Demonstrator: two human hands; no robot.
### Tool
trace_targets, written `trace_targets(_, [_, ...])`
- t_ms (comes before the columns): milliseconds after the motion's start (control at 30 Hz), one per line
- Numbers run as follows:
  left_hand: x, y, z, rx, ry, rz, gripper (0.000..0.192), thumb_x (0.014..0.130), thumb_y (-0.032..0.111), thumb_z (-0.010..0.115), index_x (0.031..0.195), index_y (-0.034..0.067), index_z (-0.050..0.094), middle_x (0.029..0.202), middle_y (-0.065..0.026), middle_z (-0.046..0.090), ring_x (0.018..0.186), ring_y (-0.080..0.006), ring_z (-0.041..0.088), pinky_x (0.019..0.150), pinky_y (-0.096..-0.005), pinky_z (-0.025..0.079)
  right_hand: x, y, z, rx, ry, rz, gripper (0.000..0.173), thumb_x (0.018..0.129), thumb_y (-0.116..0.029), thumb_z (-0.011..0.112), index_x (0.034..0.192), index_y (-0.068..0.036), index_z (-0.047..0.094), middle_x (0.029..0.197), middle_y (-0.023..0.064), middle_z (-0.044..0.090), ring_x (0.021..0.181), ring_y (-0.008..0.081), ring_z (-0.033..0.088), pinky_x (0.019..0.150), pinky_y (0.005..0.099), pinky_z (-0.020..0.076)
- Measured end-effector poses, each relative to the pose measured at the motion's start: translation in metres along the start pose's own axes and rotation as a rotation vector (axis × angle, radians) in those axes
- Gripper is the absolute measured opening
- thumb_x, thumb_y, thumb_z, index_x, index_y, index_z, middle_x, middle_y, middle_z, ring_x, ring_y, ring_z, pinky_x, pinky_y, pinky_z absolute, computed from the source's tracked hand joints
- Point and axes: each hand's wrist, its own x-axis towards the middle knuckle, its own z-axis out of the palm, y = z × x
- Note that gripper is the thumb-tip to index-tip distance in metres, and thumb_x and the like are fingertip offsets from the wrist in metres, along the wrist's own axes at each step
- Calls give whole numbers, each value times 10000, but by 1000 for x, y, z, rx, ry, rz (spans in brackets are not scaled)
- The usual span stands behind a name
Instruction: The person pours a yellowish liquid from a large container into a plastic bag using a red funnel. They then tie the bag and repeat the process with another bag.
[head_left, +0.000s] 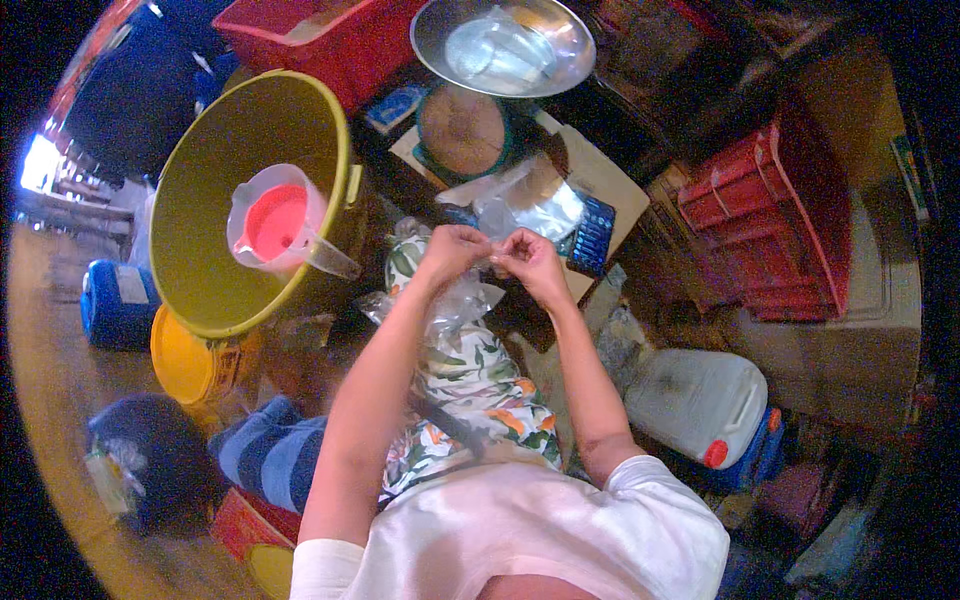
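Observation:
My left hand (456, 253) and my right hand (531, 262) meet fingertip to fingertip above my lap. Both pinch what looks like the thin edge of a clear plastic bag (459, 304), which hangs over the patterned cloth (480, 367) on my legs; blur hides the exact grip. Just beyond the fingers lies more clear plastic (536, 199) on flattened cardboard (604, 176), beside a dark blue printed packet (592, 236). To the left, a translucent measuring jug (240, 199) of bright pink liquid (276, 221) is inside a large olive-yellow tub (199, 172).
A metal bowl (577, 56) holding filled clear bags (499, 52) stands above a round brown-topped stool (461, 131). Red crates (360, 52) stand behind and at right (765, 225). A white jerrycan (697, 397) is near my right elbow; a yellow bucket (184, 356) and blue drum (112, 304) stand left.

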Motion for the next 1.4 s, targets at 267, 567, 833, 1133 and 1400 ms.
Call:
trace_targets(267, [-25,-1,-25,-307,238,-26,273,856,269,560,989,42,631,888,-17,615,789,-102,532,694,-247,425,24,43,-85,570,494,223,57,824,-67,576,855,-27,550,779,59,590,658,130,567,531,226,464])
trace_targets(567, [-199,-83,-72,-654,596,-337,258,851,287,530,1018,91,556,862,20,576,725,-73,534,573,-221,428,183,90,-130,841,816,-89,292,853,-47,516,1121,20,424,976,159,524,904,293,581,717,372,544])
trace_targets(833, [-310,-91,-56,-499,769,-365,97,831,160,607,822,96,534,760,34,545,645,-60,478,577,-199,391,245,110,-75,-1074,308,-609,462,787,-300,529,1181,-57,534,1189,156,545,1065,340,505,970,413,353])
trace_targets(1133, [-281,-70,-73,-324,857,-144,186,875,180,575,755,40,554,723,42,520,682,-49,438,632,-192,341,159,21,-69,-973,658,-414,230,764,-107,607,968,0,597,989,179,580,892,351,545,745,450,437])
trace_targets(1400, [-280,-65,-81,-292,703,-1,109,860,139,595,868,30,598,814,20,596,737,-56,504,687,-197,393,42,5,-8,-718,536,-146,625,725,-159,697,1277,-63,418,1171,192,456,1006,392,517,821,433,460])
